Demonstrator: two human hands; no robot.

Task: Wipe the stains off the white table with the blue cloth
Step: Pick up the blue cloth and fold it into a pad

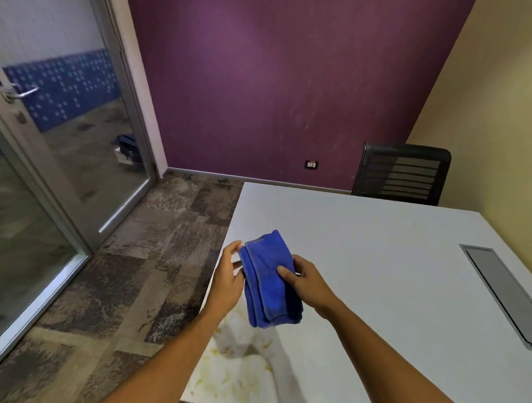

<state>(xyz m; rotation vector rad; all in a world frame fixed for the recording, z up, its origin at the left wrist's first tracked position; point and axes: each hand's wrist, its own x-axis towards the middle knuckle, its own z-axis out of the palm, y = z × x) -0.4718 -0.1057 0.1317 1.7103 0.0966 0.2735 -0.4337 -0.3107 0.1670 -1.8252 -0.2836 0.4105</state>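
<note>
Stains [238,360], yellowish smears, are still sitting on the near left corner of the white surface [377,265], so the wiping looks barely begun. Both hands are holding the folded blue cloth [269,280] in the air above them: the left hand [227,278] is pinching its edge, the right hand [304,282] is pressing a thumb onto it.

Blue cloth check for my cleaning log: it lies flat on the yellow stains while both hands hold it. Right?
Not quite. In the head view both hands, left hand and right hand, hold the blue cloth lifted above the yellow stains, not flat on them.
</note>
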